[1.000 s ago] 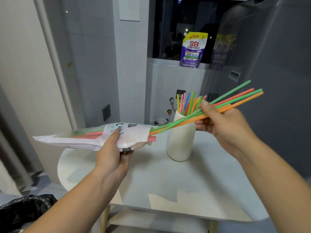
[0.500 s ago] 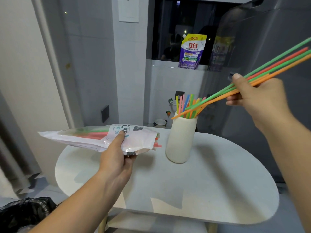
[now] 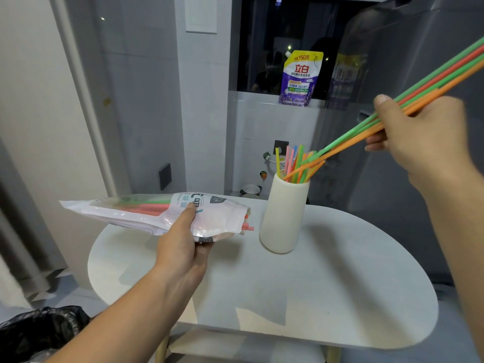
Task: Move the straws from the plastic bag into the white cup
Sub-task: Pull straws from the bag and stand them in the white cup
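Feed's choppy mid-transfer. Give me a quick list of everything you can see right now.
white cup: one, cream-white, upright on the table.
cup straws: many, mixed colours, standing in the white cup.
held straws: several, green, red, orange, lower tips near the cup mouth.
plastic bag: one, white printed, held above the table's left side.
bag straws: some, red and green, inside the plastic bag, red ends poking out.
table: one, white, oval.
detergent pouch: one, purple and yellow, ledge behind.
bin bag: one, black, lower left.
left hand: grips the plastic bag.
right hand: pinches the held straws.
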A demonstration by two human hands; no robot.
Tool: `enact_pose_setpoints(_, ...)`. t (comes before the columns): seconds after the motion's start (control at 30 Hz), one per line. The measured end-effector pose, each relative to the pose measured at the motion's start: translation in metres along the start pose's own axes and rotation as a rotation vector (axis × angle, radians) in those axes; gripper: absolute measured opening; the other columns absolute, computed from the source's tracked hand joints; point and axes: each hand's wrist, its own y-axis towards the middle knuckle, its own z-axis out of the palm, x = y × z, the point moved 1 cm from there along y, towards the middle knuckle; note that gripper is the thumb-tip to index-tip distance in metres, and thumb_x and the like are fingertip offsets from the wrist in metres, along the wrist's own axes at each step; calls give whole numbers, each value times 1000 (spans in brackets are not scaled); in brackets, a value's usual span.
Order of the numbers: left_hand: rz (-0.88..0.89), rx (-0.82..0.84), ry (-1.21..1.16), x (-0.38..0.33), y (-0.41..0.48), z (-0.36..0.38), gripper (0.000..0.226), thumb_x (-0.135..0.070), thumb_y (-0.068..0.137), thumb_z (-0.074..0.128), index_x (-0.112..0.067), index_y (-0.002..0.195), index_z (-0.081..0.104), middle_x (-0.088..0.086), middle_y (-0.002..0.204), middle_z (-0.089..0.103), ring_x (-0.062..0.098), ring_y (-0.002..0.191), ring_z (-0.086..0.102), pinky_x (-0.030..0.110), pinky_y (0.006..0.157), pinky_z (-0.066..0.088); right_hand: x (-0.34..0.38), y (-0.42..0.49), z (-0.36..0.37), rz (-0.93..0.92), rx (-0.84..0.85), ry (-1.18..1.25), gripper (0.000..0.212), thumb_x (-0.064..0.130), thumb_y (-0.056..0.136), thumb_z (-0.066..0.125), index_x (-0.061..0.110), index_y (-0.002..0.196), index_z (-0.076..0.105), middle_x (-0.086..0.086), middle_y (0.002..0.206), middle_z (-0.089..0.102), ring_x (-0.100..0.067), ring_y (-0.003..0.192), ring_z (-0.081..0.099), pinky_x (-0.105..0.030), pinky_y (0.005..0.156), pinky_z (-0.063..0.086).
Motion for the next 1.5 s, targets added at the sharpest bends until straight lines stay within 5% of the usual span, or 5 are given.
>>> enact_pose_setpoints(0.23,17,0,12,1,0,0,8,-12,98,67,-14,105,66,6,107,78,20,91,75,44,85,61,-8,0,31,-6,85,-75,38,42,91,66,5,87,67,-8,72,71,-15,52,71,-37,57,63)
enact_pose_setpoints(0.9,4,22,37,2,1,-1,7,-12,97,67,-15,103,67,0,84,82,14,72,78,35,63,66,-33,5,92,-25,348,-414,37,49,85,71,13,81,68,-5,89,72,-19,76,70,-35,68,59)
enact_pose_setpoints(1.1,1,27,39,1,2,-2,14,-12,97,68,-13,111,66,4,96,82,17,80,79,36,64,66,-31,0,82,-81,117,-357,44,54,82,70,16,104,65,-1,97,65,-18,86,62,-32,68,50)
enact_pose_setpoints(1.23,14,19,31,0,2,-1,14,-13,97,68,-14,111,67,5,103,80,18,85,78,34,60,65,-13,-38,69,-146,23,-168,32,44,95,55,15,83,58,2,73,58,-8,64,49,-28,58,36)
enact_pose_setpoints(1.5,268,110,205,0,-15,11,30,-19,95,71,-11,123,66,7,97,79,15,74,75,26,53,56,-49,-146,97,737,570,250,60,59,102,23,11,85,56,-8,59,56,-22,44,46,-25,45,36)
